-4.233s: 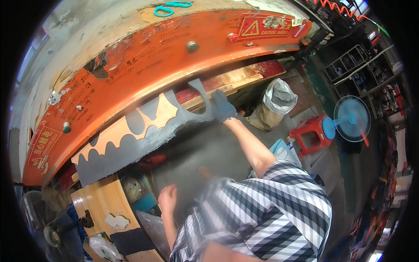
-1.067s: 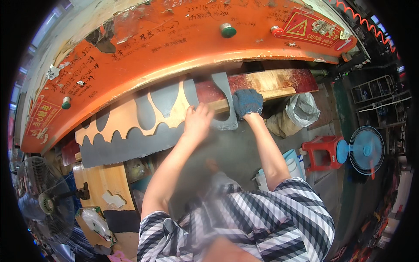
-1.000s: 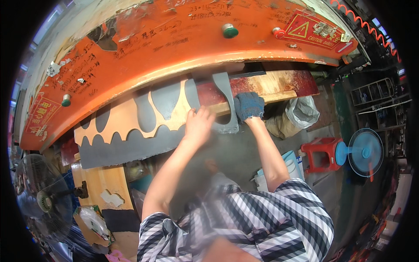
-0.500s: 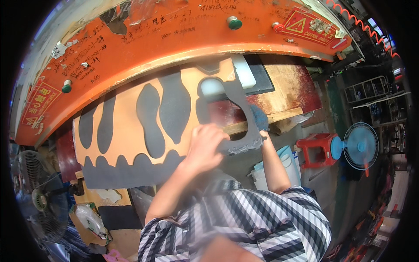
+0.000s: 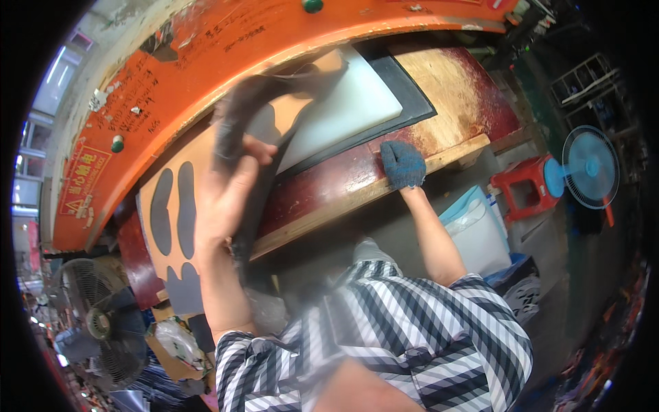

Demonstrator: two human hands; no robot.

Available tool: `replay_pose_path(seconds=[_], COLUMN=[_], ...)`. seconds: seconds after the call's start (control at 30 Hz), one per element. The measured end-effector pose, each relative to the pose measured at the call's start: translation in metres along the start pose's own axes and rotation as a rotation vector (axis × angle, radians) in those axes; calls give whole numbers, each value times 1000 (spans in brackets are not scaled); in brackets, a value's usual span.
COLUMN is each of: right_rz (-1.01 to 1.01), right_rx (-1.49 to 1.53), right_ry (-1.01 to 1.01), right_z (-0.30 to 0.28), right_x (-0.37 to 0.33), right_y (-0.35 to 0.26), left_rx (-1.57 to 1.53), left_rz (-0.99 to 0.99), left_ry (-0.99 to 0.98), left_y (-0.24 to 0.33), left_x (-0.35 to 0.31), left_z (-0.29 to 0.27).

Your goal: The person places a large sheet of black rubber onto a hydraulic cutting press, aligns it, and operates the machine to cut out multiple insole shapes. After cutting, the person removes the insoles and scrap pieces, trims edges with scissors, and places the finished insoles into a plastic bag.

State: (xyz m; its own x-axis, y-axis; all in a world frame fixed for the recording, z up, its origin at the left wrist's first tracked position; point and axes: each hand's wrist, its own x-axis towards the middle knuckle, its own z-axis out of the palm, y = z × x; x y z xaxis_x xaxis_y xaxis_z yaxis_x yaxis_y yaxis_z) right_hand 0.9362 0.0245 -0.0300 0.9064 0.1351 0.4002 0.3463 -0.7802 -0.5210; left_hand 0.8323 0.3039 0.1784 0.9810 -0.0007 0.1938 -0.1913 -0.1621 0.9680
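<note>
My bare left hand (image 5: 230, 196) grips a dark grey cut-out sheet (image 5: 240, 130), its fingers closed round it. The sheet is bent up and folded over toward the left, blurred by motion, and one strip hangs past the table's front edge. Beneath and left of it lies a tan-orange sheet (image 5: 152, 216) with dark sole-shaped areas (image 5: 186, 199). My right hand (image 5: 403, 165), in a dark blue-grey knit glove, rests on the table's front edge with its fingers curled and nothing visible in it. Between the hands a thick white board (image 5: 343, 117) lies on a black slab (image 5: 406, 89).
An orange machine beam (image 5: 199, 75) with buttons spans the far side, low over the red-brown wooden table (image 5: 329, 182). To the right stand a red stool (image 5: 525, 196), a blue fan (image 5: 590, 168) and a white bin (image 5: 480, 230). A black fan (image 5: 99, 323) is at lower left.
My left hand has moved left, peeling and folding the grey sheet back and baring the white board. My right hand, formerly beside the sheet's right end, is now on the table edge. The view has shifted.
</note>
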Motion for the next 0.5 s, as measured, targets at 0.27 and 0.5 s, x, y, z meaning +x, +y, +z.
replay_pose_path(seconds=[0.27, 0.5], right_rz=[-175, -133], right_rx=[13, 66], right_ry=[123, 21], right_z=[-10, -8], right_x=[-13, -17], right_y=[8, 20], left_rx=[-50, 74], left_rz=[-37, -85], left_ry=[-30, -65], left_y=[49, 62], left_x=[47, 66], left_z=[-44, -46])
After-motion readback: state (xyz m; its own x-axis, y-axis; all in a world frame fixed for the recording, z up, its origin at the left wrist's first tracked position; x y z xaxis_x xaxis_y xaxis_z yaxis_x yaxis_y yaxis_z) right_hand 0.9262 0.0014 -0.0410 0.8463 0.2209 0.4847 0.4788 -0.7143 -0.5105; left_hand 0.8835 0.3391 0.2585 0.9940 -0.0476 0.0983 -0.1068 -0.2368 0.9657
